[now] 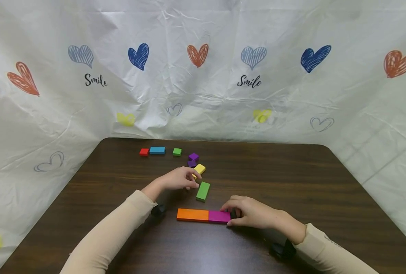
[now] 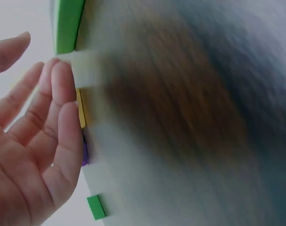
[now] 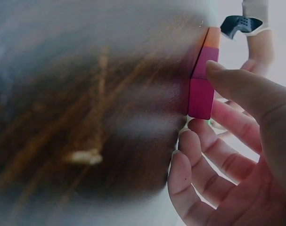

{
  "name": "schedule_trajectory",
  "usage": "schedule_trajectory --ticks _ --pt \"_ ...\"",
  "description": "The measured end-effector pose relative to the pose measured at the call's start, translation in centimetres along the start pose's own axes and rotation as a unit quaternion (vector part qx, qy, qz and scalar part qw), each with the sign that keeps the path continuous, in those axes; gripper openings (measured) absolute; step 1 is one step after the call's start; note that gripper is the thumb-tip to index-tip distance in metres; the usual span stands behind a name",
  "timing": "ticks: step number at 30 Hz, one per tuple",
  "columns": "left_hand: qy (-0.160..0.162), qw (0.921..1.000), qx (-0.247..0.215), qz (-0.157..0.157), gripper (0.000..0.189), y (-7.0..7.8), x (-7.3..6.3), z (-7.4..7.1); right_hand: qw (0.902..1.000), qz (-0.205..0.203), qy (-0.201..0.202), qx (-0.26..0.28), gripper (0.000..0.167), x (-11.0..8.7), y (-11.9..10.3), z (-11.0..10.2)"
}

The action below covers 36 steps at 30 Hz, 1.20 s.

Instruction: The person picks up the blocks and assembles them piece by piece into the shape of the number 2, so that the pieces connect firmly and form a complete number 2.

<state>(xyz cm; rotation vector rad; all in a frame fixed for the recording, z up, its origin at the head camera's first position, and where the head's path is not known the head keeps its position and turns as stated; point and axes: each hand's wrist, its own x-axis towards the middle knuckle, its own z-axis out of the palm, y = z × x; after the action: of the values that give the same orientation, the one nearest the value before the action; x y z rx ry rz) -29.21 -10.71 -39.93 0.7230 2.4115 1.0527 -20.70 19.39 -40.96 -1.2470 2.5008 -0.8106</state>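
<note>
An orange block [image 1: 192, 215] and a magenta block [image 1: 219, 217] lie end to end in one row on the dark table. My right hand [image 1: 254, 213] pinches the magenta block near its right end; in the right wrist view the thumb lies on one side of the magenta block [image 3: 200, 97] and a finger reaches along the other. My left hand [image 1: 179, 179] is over the table with loosely bent fingers and nothing held. Its fingertips are just left of a long green block [image 1: 203, 191] and partly cover a yellow block [image 1: 199, 169].
Two purple blocks [image 1: 193, 156] sit just behind the yellow one. Farther back are a small green block [image 1: 177, 152], a blue block [image 1: 157, 150] and a red block [image 1: 144, 152]. A white sheet [image 1: 216, 91] printed with hearts hangs behind the table [image 1: 292, 182].
</note>
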Motion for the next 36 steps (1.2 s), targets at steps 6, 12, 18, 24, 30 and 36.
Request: schedule_trajectory --ticks 6,12,18,24,30,36 --pt "-0.027 0.9995 0.011 -0.013 0.041 0.1 0.8 0.5 1.0 0.003 -0.006 0.001 0.031 0.2 0.2 0.1" --pt "-0.018 0.9988 0.033 -0.03 0.043 0.4 1.6 1.0 1.0 -0.002 -0.007 0.003 0.031 0.2 0.4 0.1" --pt "-0.02 0.9966 0.066 -0.044 0.046 0.9 2.1 1.6 1.0 -0.004 -0.007 0.002 0.031 0.2 0.4 0.2" --pt "-0.018 0.9948 0.087 -0.05 0.047 1.7 2.2 1.9 1.0 0.002 -0.006 -0.002 0.031 0.1 0.4 0.2" --pt "-0.02 0.9942 0.083 -0.065 0.04 1.8 2.0 1.7 1.0 -0.002 -0.003 -0.006 0.031 0.1 0.4 0.3" --pt "-0.025 0.9955 0.062 -0.067 0.04 1.6 1.7 1.4 0.9999 0.012 -0.005 -0.004 0.032 0.1 0.4 0.4"
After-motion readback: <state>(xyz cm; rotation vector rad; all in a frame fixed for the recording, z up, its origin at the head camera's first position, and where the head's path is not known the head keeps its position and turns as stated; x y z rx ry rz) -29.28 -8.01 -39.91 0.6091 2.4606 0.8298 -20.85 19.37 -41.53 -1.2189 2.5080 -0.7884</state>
